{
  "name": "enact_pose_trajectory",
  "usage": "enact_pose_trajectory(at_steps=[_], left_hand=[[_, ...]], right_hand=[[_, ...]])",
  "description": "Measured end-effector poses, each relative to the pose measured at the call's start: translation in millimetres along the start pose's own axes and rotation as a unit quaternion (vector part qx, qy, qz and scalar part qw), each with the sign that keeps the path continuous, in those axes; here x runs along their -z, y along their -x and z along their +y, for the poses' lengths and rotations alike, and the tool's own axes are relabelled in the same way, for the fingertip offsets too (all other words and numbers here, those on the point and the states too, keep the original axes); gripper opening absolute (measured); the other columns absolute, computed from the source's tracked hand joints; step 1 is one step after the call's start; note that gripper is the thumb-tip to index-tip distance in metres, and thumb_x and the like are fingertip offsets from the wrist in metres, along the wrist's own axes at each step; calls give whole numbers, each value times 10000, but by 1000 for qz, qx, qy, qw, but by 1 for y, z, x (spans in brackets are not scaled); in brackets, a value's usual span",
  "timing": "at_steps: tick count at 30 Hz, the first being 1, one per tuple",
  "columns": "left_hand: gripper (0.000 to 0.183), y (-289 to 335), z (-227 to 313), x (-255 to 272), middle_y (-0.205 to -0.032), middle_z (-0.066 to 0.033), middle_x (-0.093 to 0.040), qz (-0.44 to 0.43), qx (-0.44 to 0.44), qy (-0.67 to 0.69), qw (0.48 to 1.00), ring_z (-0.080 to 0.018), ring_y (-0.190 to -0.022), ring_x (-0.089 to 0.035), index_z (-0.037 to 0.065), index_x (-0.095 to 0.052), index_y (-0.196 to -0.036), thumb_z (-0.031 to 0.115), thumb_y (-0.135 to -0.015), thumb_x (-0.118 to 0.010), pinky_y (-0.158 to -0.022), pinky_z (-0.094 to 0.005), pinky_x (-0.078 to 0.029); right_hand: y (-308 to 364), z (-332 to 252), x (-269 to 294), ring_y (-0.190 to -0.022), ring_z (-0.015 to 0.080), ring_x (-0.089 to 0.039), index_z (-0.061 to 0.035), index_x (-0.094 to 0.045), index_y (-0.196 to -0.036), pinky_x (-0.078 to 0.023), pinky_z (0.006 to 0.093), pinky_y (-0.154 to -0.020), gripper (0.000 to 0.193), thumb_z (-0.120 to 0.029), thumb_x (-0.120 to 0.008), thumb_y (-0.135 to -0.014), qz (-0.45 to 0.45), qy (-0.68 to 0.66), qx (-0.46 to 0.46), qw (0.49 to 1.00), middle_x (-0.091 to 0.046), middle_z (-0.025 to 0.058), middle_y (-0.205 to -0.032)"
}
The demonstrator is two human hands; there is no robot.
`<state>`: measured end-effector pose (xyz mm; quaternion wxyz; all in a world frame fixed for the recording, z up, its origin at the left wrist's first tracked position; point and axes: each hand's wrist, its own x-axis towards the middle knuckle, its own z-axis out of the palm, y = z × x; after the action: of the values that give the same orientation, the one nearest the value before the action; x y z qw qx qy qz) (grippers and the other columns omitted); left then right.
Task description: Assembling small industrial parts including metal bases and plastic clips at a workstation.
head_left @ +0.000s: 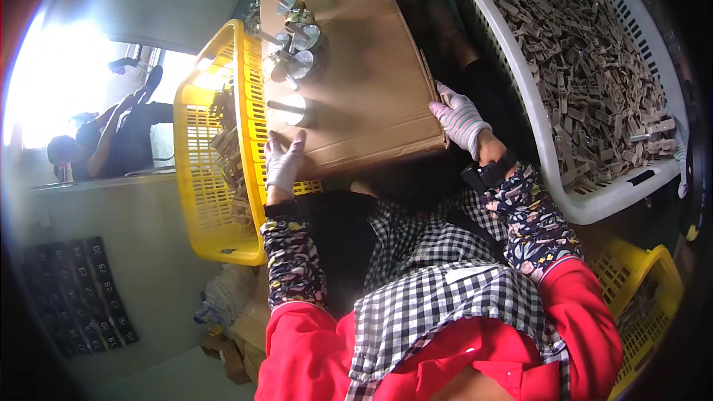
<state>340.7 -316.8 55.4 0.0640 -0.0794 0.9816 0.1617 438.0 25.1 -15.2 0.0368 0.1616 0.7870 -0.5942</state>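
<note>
A brown cardboard piece lies across in front of me, its near edge toward my lap. My left hand, in a pale knit glove, rests at its near left corner with the visible fingers spread on it. At the right edge, my right hand, in a striped glove, grips the cardboard with thumb on top; some fingers are hidden. Several round metal pieces with stems stand along the cardboard's left side. The nearest metal piece is just beyond my left fingers; the others cluster farther back.
A yellow basket with brownish parts borders the cardboard on the left. To the right stands a big white basket full of small tan-grey clip-like pieces. Another yellow basket sits at lower right. A person is at far left.
</note>
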Motion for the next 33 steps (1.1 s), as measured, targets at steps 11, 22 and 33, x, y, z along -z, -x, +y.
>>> enact_pose_trajectory(at_steps=[11, 22, 33], left_hand=[[956, -9, 59, -9, -1433, -221, -206, 21, 98, -136, 986, -373, -1297, -269, 52, -153, -1418, 633, -748, -510, -1033, -456, -271], [489, 45, 126, -7, -969, -170, -622, -179, -291, 24, 940, -275, -940, -594, 13, -599, -1046, 438, -802, -595, -835, -357, -458], [436, -72, 344, -49, -903, -26, -637, -279, -150, 463, 828, -142, -676, -573, 70, -586, -1081, 430, -834, -577, -591, -278, -445]], right_hand=[[-12, 21, -1, -1170, 340, -464, 19, -408, -1291, -372, 333, -971, 505, -207, -521, -855, 28, 8, 17, 999, -500, 242, -1228], [17, -24, 16, -1135, 355, -480, 5, -424, -1262, -390, 386, -948, 467, -227, -497, -864, 16, 76, -20, 997, -532, 217, -1189], [41, -47, 207, -1052, 347, -529, -109, -417, -1276, -423, 409, -896, 446, -240, -491, -856, 262, 313, -8, 913, -544, 178, -1173]])
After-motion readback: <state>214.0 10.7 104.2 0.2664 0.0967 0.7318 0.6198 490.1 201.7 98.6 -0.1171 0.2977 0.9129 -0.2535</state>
